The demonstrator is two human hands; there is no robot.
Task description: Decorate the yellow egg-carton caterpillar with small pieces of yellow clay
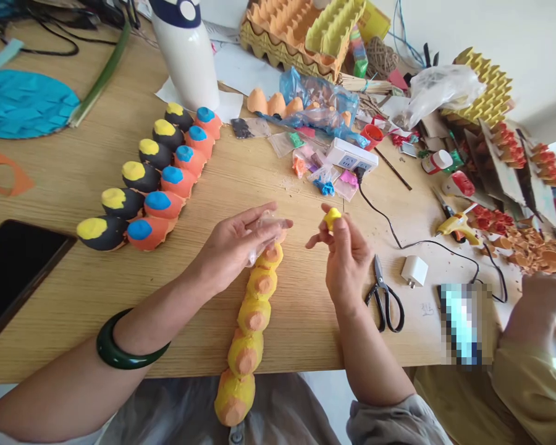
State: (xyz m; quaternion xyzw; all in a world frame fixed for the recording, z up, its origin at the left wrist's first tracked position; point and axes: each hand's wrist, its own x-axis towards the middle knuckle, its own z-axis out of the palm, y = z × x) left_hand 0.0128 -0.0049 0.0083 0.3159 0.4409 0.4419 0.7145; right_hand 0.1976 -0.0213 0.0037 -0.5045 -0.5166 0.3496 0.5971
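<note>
My left hand point(231, 247) is curled around a crumpled clear plastic bag point(256, 252), above the far end of a yellow row of egg-carton cups point(254, 316). The tips of these cups are bare orange, and the row reaches past the table's front edge. Between thumb and fingers of my right hand point(349, 259) is a small lump of yellow clay point(332, 218), held up off the table. To the left lie a row of black cups with yellow tops point(144, 176) and, alongside it, a row of orange cups with blue tops point(178, 179).
Black scissors point(383, 296) and a white charger point(414, 271) lie right of my right hand. Behind are a power strip point(352, 156), bagged clay point(324, 185), a white bottle point(188, 62) and egg trays point(287, 37). Another person's hand point(547, 303) rests at the right edge.
</note>
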